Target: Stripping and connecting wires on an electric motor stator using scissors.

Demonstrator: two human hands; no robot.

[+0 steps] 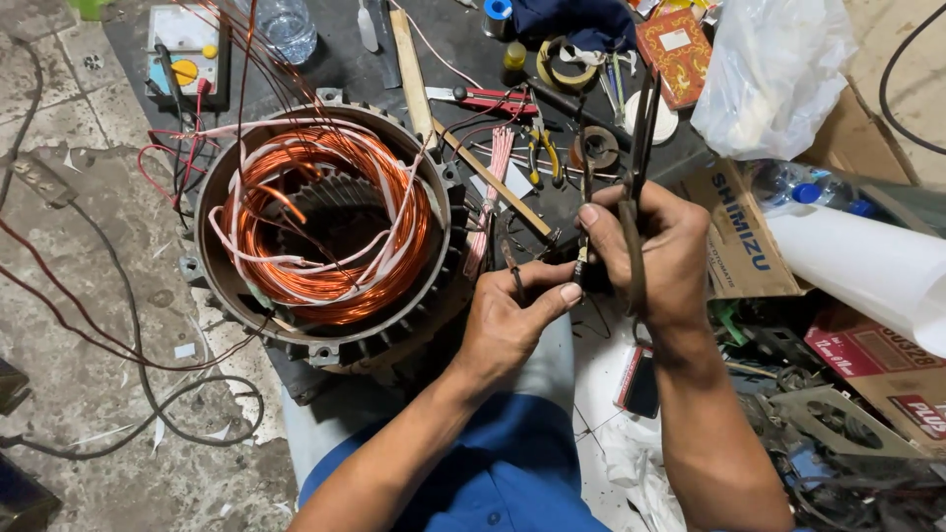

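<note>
Head view, looking straight down: the biggest thing on the floor is a round motor stator (325, 222), left of centre, its metal housing ringed with bolt lugs and its slots packed with bright copper winding (330, 222) laced with white sleeving. Thin dark lead wires (512, 261) trail from its right side toward the hands. Far right sits a cardboard box (744, 236) with a white plastic bag (774, 69) above it. Far left, a small meter (187, 54) with a yellow dial. The left hand (507, 315), just right of the stator, pinches a wire end between thumb and forefinger. The right hand (655, 251), touching it, is closed around a slim dark tool (641, 128) pointing away from the body. Small pliers (542, 158) lie beyond.
</note>
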